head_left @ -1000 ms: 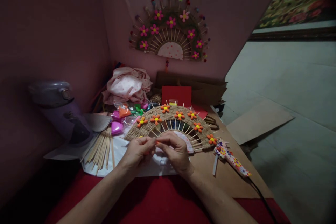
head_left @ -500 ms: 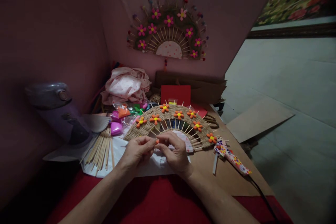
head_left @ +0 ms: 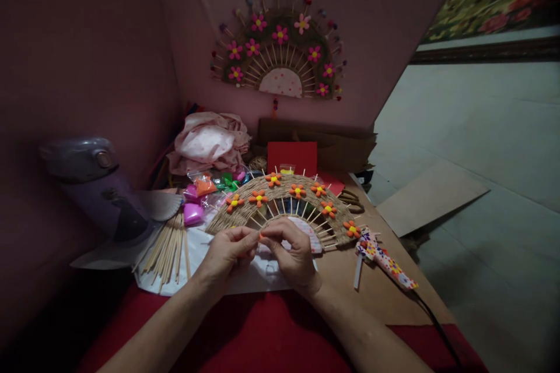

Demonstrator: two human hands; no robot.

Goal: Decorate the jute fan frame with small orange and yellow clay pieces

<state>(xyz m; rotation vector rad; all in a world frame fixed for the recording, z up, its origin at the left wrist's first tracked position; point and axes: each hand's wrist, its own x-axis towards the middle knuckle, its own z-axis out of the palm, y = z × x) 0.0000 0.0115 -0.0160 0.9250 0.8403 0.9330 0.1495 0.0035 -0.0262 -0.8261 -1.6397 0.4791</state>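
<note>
Between the fingertips of my left hand (head_left: 231,252) and my right hand (head_left: 291,253) is a small piece of orange clay (head_left: 261,236). Both hands are closed in a pinch, their tips meeting around it, so most of the piece is hidden. Just behind them lies a half-round fan (head_left: 280,191) of woven twine over thin sticks, with orange clay flowers (head_left: 298,190) that have yellow centres. Its pale spotted base (head_left: 306,232) is partly covered by my right hand. White plastic (head_left: 245,284) spreads under my hands.
A patterned glue gun (head_left: 387,259) with a black cord lies at right on cardboard (head_left: 350,297). Thin sticks (head_left: 165,253) and a purple bottle (head_left: 105,192) are at left. Clay packets (head_left: 195,213) and bunched pink cloth (head_left: 210,143) sit behind. A finished-looking fan (head_left: 280,49) hangs above.
My right fingertips have closed in on the orange clay, and less of it shows now. The view has shifted very slightly; the other things lie as before.
</note>
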